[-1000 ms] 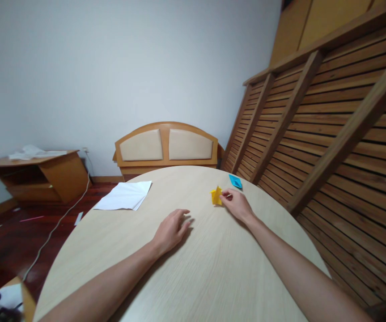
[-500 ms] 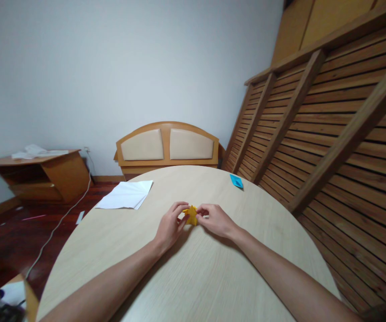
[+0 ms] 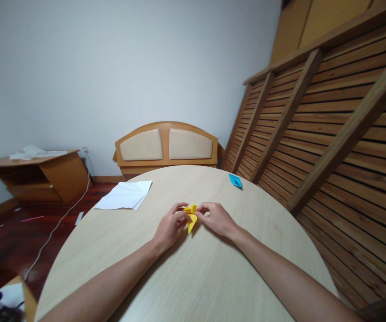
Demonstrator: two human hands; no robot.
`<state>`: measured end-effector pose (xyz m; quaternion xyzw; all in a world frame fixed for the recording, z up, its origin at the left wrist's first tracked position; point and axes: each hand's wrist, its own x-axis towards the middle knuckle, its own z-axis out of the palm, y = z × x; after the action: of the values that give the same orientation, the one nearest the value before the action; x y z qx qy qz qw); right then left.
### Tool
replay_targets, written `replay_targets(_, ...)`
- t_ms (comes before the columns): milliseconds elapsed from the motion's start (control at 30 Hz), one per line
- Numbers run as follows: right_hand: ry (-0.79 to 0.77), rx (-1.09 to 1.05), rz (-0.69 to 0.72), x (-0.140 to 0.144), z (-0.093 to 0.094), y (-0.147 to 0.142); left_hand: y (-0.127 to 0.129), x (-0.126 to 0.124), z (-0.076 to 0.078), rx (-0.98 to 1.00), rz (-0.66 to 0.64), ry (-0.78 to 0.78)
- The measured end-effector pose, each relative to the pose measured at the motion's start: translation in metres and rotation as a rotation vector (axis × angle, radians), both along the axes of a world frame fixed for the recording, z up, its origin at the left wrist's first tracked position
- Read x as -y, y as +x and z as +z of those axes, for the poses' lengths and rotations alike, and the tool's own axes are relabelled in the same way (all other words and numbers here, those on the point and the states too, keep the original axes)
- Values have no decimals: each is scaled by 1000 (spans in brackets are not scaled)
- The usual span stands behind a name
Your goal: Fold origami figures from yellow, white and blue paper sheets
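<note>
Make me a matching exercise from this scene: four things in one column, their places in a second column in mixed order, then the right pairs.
Things:
1. yellow folded paper
2. blue folded paper
3. white sheets
4. crumpled white paper

Places:
A. on the low wooden cabinet by the wall
B. pinched between the left hand and right hand over the round table
C. at the table's far left edge
D. at the table's far right edge, near the slatted wooden frame

Pairs: 1-B, 2-D, 3-C, 4-A
</note>
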<state>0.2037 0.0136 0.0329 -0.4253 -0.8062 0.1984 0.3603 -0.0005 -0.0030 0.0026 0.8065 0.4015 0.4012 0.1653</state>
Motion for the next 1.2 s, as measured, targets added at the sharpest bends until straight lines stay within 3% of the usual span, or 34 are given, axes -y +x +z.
replay_targets(233,61,21,-176,-15,9,24,-1,0,-2,-100,40,26)
replay_targets(400,103,-26,-539,-38,14,72,0,1,-5,-175,99,-45)
replay_targets(600,87,-23,-913,-54,11,130,3,1,-7,-267,73,-60)
replay_targets(933,14,91,-1031,-66,-10,150,3,1,-8,-273,76,-69)
replay_targets(1200,-30,35,-1030,-68,-11,152,3,1,-7,-309,73,-87)
